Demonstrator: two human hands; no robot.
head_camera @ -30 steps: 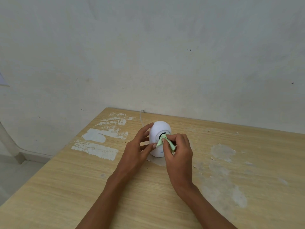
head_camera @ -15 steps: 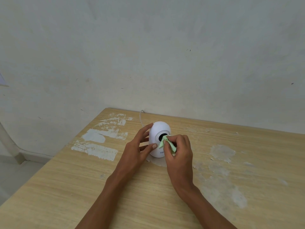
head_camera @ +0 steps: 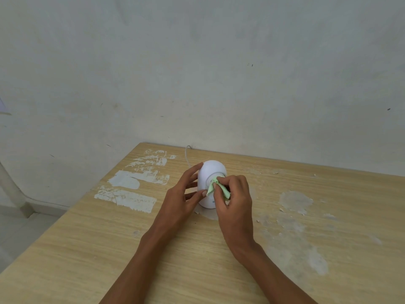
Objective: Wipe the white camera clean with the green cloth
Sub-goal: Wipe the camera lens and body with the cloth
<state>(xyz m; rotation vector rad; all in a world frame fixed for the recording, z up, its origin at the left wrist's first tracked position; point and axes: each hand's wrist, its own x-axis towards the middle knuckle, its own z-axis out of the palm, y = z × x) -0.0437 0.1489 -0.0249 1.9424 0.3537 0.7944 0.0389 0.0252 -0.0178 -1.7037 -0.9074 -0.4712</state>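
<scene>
Green cloth [head_camera: 215, 187] now covers the white camera [head_camera: 211, 172] lens, right hand [head_camera: 235, 198] pressing

The white camera [head_camera: 210, 178] is a smooth, egg-shaped unit standing upright on the desk [head_camera: 109, 249] near its far edge, its rounded top lit and its front turned toward the viewer (a small blue mark shows low on the base). The green cloth [head_camera: 215, 187] is a small, pale piece with a zigzag-cut edge, bunched up and pressed against the camera's front face, covering the lens area.
</scene>
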